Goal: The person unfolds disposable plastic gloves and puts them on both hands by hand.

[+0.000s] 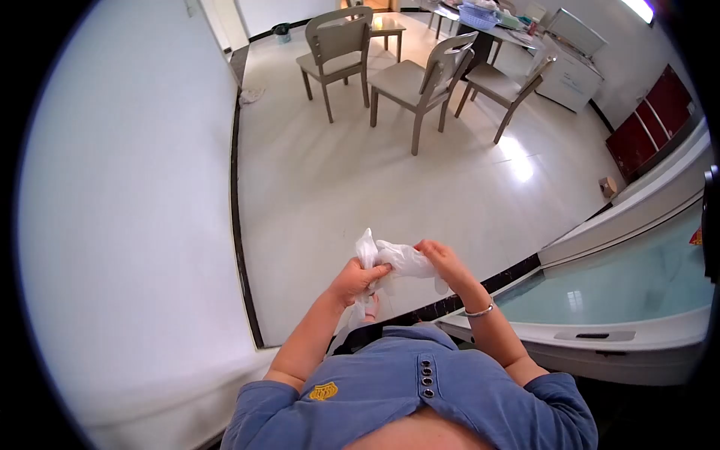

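Note:
A crumpled white plastic bag [405,260] stretches between my two hands in front of my body. My left hand [355,281] is closed around its left part, with the thumb pressed on the plastic and a bunched end sticking up above. At the bag's right end, my right hand [444,262] grips it with bent fingers. Some of the plastic hangs below each hand. Whether anything is inside the bag cannot be made out.
Three chairs [405,81] stand ahead on the pale floor [322,187]. A table with a blue basket [478,15] is behind them. A white wall [135,187] runs along the left. A glass-topped white appliance [600,334] is close on the right.

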`<state>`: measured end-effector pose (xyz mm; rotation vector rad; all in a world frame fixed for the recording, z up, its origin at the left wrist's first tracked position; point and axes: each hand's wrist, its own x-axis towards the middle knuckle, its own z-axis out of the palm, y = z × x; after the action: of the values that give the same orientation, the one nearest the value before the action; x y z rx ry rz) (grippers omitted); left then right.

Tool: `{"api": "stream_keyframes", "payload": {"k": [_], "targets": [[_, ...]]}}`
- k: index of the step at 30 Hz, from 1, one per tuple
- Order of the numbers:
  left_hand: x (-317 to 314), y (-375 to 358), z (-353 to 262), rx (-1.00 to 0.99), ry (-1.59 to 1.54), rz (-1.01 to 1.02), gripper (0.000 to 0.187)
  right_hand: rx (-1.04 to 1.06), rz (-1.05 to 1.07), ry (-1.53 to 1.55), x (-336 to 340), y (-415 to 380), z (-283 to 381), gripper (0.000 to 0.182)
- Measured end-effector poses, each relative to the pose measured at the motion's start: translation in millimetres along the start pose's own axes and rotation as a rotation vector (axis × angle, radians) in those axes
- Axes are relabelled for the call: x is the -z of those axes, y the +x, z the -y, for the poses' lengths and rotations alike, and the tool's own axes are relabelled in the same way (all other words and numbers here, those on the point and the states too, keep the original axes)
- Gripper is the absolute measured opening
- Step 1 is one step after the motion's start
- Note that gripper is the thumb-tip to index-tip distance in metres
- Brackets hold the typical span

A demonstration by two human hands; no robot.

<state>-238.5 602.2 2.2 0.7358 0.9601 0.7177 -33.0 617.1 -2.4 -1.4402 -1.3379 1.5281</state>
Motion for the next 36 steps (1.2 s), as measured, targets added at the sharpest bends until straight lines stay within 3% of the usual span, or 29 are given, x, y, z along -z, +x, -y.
{"api": "stream_keyframes", "payload": {"k": [1,3,9,13,17,26,36], "targets": [[7.5,12.4,-10.3,0.005,0.011,0.012,0.023,-0.004,0.051,-0.137,-3.2,10.5,5.7,0.036],[18.1,36.4,-24.0,0.040,0.072,0.072,0.028,0.026,0.090,-0.127,-5.6,24.1,14.6,0.039],[11.3,103.7,-64.3,-0.021,0.122,0.189,0.025,-0.019,-0.035,0.043,15.8,68.5,24.8,0.028],[-0.3,155.7,-85.9,0.009,0.212,0.203,0.025,-0.107,-0.050,-0.008,45.9,97.4,32.8,0.029],[-4.6,220.0,-97.3,-0.023,0.308,0.222,0.025,-0.045,-0.072,-0.027,84.7,137.1,54.0,0.027],[18.1,300.3,-153.8,-0.026,0.320,0.082,0.025,-0.082,0.136,-0.148,130.4,250.8,104.8,0.026],[140.2,335.0,-205.1,-0.037,0.284,-0.267,0.030,-0.049,0.402,-0.149,63.1,409.7,139.9,0.028]]}}
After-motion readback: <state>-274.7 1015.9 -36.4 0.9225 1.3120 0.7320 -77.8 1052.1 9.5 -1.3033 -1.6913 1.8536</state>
